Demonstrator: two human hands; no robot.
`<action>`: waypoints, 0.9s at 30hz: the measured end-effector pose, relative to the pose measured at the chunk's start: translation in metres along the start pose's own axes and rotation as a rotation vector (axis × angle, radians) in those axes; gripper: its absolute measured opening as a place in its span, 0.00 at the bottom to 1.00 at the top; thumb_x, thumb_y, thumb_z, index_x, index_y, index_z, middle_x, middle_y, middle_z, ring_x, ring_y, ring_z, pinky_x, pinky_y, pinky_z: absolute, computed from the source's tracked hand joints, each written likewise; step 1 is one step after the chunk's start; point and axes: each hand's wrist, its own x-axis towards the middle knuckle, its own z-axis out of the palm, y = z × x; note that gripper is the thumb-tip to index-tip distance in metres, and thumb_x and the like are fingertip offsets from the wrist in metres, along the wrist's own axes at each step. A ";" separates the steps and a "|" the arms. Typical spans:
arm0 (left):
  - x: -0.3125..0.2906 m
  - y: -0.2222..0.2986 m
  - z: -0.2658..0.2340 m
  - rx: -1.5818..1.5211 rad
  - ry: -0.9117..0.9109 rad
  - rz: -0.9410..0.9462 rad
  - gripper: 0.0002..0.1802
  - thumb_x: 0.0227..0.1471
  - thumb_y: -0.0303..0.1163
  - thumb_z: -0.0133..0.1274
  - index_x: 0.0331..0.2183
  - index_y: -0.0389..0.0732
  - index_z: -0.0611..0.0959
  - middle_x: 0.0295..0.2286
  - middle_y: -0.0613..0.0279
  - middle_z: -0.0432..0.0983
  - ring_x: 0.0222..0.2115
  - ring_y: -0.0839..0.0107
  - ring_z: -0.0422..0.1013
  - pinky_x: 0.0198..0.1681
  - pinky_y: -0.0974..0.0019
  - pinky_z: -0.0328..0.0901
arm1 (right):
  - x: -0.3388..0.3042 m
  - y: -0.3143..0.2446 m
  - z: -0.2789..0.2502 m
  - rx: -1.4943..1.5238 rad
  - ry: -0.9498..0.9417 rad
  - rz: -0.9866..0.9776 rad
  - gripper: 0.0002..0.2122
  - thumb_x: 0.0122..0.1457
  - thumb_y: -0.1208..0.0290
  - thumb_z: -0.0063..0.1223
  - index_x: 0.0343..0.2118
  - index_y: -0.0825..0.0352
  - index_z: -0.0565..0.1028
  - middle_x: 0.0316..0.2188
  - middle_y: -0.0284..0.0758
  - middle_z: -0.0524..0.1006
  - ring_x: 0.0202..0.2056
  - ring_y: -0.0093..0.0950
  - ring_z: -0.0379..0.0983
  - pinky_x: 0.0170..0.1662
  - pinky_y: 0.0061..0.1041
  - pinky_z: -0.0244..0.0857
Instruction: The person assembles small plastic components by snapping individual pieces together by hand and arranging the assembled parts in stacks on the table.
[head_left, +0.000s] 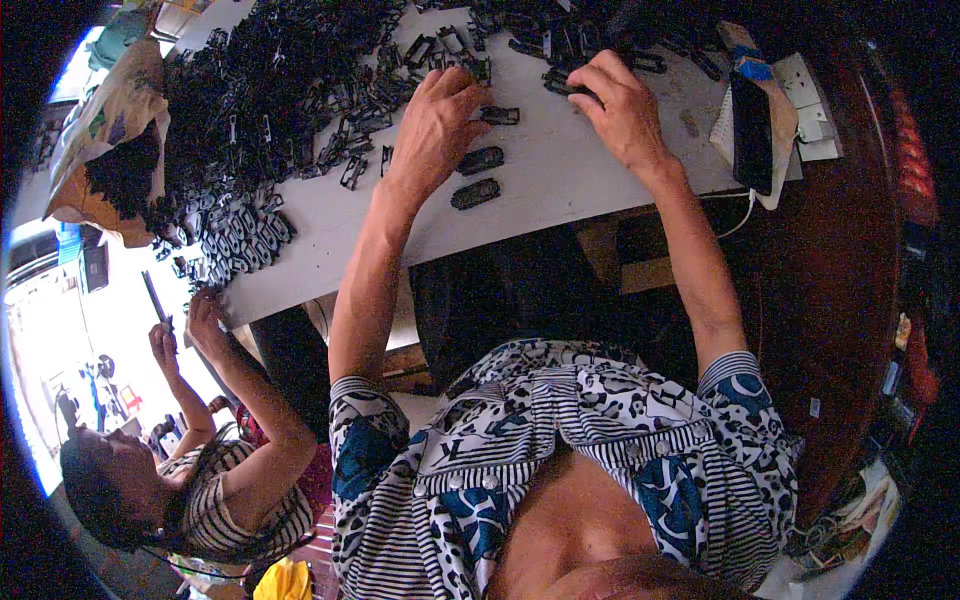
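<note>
Two dark oval pieces (475, 194) lie on the pale worktop (318, 242), left hand (437, 125) curled beside a black frame-shaped piece (502, 116), right hand (622, 110) curled near loose black parts (557, 82); whether either pinches anything, I can't tell. A light, steady touch would keep that oval pair undisturbed.

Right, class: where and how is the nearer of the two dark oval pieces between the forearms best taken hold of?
Probably by its rounded ends, from above: the nearer oval piece lies flat, lengthwise roughly left to right, and its far long side sits close to the farther oval piece, leaving little room.
</note>
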 end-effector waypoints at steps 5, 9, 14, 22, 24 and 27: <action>0.000 0.003 -0.002 -0.018 -0.034 -0.041 0.15 0.35 0.25 0.62 0.32 0.38 0.81 0.34 0.59 0.72 0.38 0.57 0.66 0.43 0.58 0.63 | 0.002 -0.004 0.002 -0.033 -0.024 0.027 0.08 0.47 0.76 0.60 0.31 0.65 0.74 0.32 0.31 0.69 0.34 0.32 0.71 0.37 0.30 0.66; -0.001 0.001 0.000 -0.019 0.003 -0.035 0.16 0.35 0.25 0.62 0.32 0.39 0.81 0.34 0.59 0.72 0.37 0.57 0.66 0.43 0.58 0.63 | 0.003 -0.009 0.003 -0.027 -0.043 0.038 0.07 0.47 0.78 0.60 0.30 0.65 0.74 0.32 0.31 0.70 0.35 0.31 0.72 0.37 0.29 0.67; -0.002 0.002 0.001 -0.040 0.014 -0.033 0.17 0.33 0.25 0.63 0.32 0.39 0.82 0.33 0.58 0.72 0.37 0.57 0.66 0.42 0.57 0.64 | 0.005 -0.006 -0.002 0.109 0.045 0.002 0.07 0.46 0.80 0.59 0.29 0.66 0.74 0.34 0.32 0.72 0.38 0.32 0.72 0.40 0.28 0.67; 0.000 0.003 0.003 -0.057 0.014 -0.031 0.18 0.31 0.27 0.65 0.32 0.40 0.83 0.33 0.59 0.72 0.36 0.56 0.67 0.41 0.58 0.63 | 0.008 -0.036 0.017 0.133 0.000 -0.216 0.12 0.43 0.78 0.58 0.34 0.67 0.75 0.32 0.36 0.75 0.38 0.37 0.71 0.43 0.33 0.66; 0.001 0.002 0.005 -0.070 0.006 -0.032 0.19 0.30 0.28 0.66 0.32 0.40 0.83 0.33 0.59 0.72 0.36 0.57 0.67 0.41 0.58 0.63 | 0.009 -0.035 0.018 0.129 -0.047 -0.230 0.14 0.41 0.80 0.60 0.34 0.68 0.75 0.33 0.37 0.75 0.38 0.37 0.71 0.42 0.32 0.67; 0.001 0.003 0.004 -0.067 0.003 -0.047 0.17 0.32 0.28 0.63 0.32 0.39 0.82 0.35 0.57 0.73 0.38 0.55 0.67 0.43 0.58 0.63 | 0.010 -0.034 0.022 0.127 -0.094 -0.253 0.15 0.39 0.82 0.61 0.34 0.71 0.75 0.33 0.37 0.75 0.38 0.37 0.71 0.41 0.31 0.67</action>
